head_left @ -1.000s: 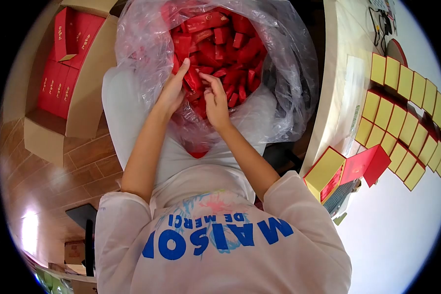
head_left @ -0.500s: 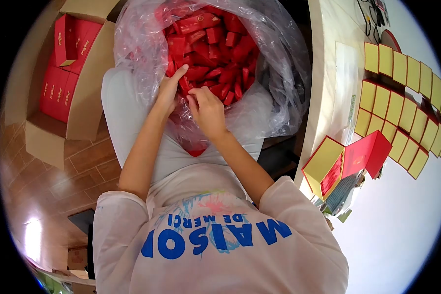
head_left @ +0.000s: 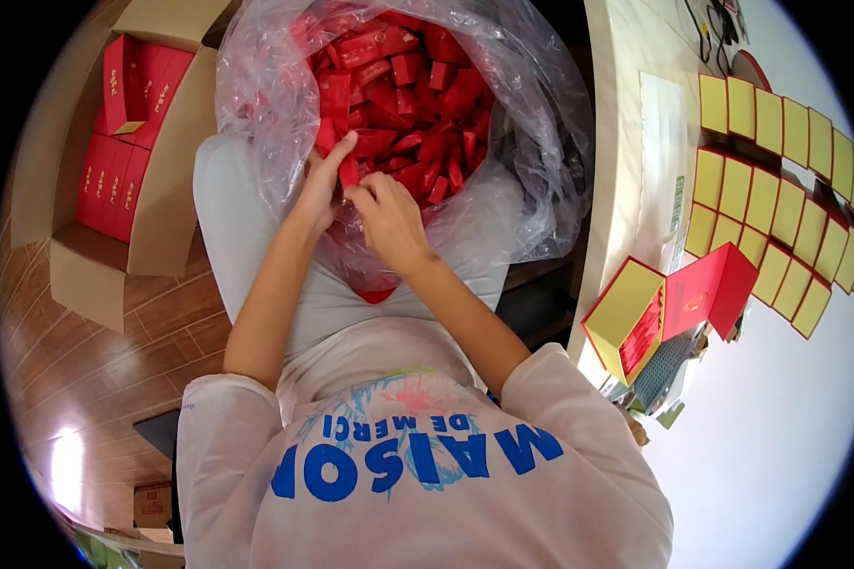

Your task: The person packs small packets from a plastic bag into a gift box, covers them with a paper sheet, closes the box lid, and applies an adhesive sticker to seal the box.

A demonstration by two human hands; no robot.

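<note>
A clear plastic bag (head_left: 541,142) lies open between the knees, full of small red packets (head_left: 403,104). At its near left side my left hand (head_left: 323,182) is closed round a red packet (head_left: 349,171), thumb on top. My right hand (head_left: 389,220) has its fingertips pinched at the lower end of that same packet. Its fingers are bent together. The bag's near edge lies under both hands.
An open carton (head_left: 161,209) with red boxes (head_left: 114,185) stands on the floor at left. On the table (head_left: 612,190) at right are an open red and yellow box (head_left: 626,318), rows of yellow-faced boxes (head_left: 764,204) and cables.
My right hand has moved down and left, and its fingers have closed on the packet's lower end. My left hand still holds the packet. The view has shifted slightly.
</note>
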